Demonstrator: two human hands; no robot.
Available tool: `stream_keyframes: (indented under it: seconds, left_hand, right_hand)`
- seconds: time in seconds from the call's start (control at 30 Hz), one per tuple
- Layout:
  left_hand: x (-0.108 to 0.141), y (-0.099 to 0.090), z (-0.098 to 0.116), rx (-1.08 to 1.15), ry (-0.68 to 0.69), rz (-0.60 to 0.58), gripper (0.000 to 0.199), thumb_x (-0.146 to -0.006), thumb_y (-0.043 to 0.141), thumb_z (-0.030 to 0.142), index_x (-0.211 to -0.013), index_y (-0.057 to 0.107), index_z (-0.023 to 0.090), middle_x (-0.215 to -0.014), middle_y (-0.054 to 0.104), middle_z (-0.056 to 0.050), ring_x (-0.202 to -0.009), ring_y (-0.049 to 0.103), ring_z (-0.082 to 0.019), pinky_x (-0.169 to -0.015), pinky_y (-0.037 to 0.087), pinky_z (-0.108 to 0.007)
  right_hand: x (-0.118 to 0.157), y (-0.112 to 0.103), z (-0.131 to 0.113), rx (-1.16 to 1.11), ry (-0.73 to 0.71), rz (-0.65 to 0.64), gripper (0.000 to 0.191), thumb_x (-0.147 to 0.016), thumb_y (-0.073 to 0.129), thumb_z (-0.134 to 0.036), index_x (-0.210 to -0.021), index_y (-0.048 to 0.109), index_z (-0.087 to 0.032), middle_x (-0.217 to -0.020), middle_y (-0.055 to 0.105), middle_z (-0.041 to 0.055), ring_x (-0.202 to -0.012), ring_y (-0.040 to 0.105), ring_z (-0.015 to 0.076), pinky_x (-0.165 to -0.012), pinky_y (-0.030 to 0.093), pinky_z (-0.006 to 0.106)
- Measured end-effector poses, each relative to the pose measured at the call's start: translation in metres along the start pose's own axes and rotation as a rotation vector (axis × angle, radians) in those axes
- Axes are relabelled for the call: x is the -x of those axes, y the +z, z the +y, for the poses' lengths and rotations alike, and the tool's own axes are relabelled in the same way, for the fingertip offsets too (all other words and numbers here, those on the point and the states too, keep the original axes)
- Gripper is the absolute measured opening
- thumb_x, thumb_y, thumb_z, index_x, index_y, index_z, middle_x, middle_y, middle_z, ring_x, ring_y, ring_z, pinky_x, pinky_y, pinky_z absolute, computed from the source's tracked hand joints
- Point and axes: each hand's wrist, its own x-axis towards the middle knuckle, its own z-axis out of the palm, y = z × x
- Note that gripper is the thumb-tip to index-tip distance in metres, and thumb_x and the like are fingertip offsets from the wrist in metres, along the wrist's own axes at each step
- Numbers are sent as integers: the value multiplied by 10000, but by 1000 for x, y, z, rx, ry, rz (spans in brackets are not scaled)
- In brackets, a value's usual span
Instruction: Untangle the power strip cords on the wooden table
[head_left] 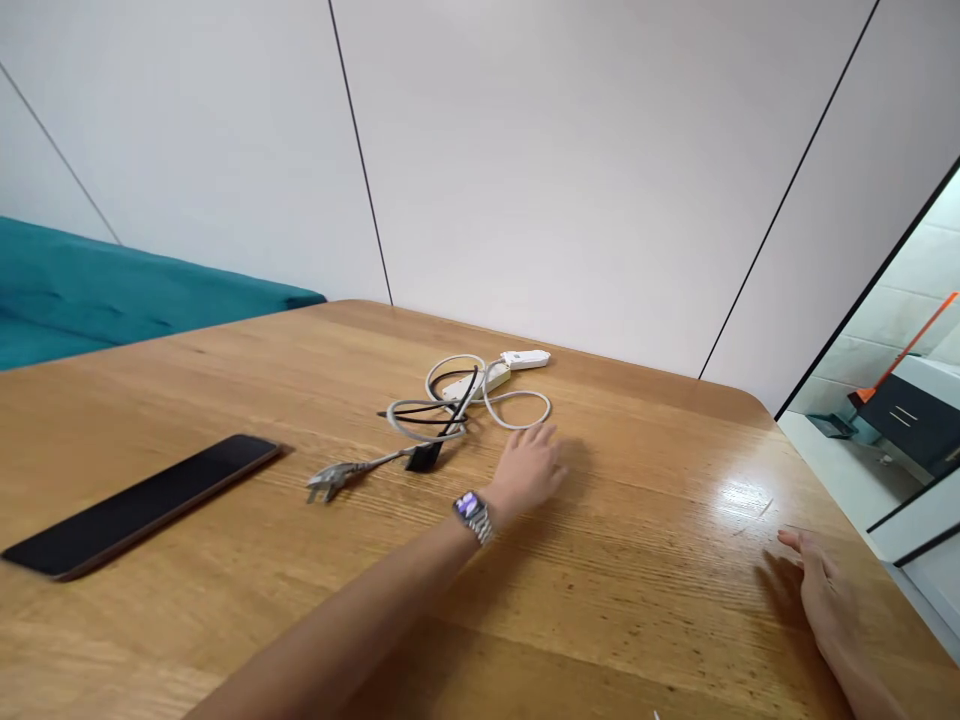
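My left hand, with a watch on its wrist, reaches over the wooden table, fingers apart and holding nothing. Just beyond its fingertips lies a loop of white cable. The cable is loosely tangled around a white power strip, with a black cord running through it. A grey plug ends the cable on the near left, close to a small black piece. Near the table's right edge, my right hand is open and empty, partly cut off by the frame.
A dark flat tablet-like slab lies on the left of the wooden table. Behind the strip is a slim white object. A white wall borders the far edge, with a teal sofa at left. An orange broom stands beyond the doorway.
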Motion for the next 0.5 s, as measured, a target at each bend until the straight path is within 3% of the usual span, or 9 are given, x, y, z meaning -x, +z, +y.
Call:
stream_keyframes:
  seconds: [0.1, 0.2, 0.33, 0.43, 0.5]
  left_hand:
    - [34, 17, 9, 108, 66, -116, 528, -846, 498, 446, -1310, 527, 195, -1418, 468, -122, -1300, 419, -272, -1059, 345, -420]
    - [34, 23, -3, 91, 106, -70, 533, -875, 461, 477, -1335, 506, 211, -1451, 434, -101, -1359, 343, -263, -1123, 249, -427]
    - [-10, 14, -44, -72, 93, 9, 508, -867, 517, 401, -1354, 492, 258, -1505, 355, -81, -1420, 208, -289, -1156, 29, -502]
    - [-47, 4, -83, -153, 8, -34, 470, -867, 532, 336, -1327, 520, 239, -1508, 346, -99, -1417, 195, -316, -1129, 32, -554]
    - [-66, -1, -105, -123, -27, -60, 501, -855, 562, 405, -1323, 517, 233, -1514, 327, -119, -1409, 190, -344, -1095, 41, -615]
  right_hand:
    - [4, 0, -5, 44, 3, 9, 489, -706, 473, -644, -725, 710, -217, -905, 733, 101, -940, 634, 324, -823, 495, 421]
    - [8, 2, -9, 50, -9, -37, 480, -683, 513, -649, -674, 696, -206, -777, 727, 85, -802, 645, 284, -671, 494, 334]
    - [14, 6, -15, 87, -61, -99, 502, -696, 504, -675, -629, 668, -205, -631, 658, 35, -668, 614, 235, -601, 458, 296]
    - [18, 8, -19, 91, -105, -120, 515, -715, 484, -678, -598, 650, -205, -560, 589, 15, -584, 573, 207, -579, 442, 291]
    - [20, 9, -20, 88, -119, -123, 528, -733, 470, -681, -585, 643, -205, -535, 555, 8, -547, 548, 198, -553, 428, 292]
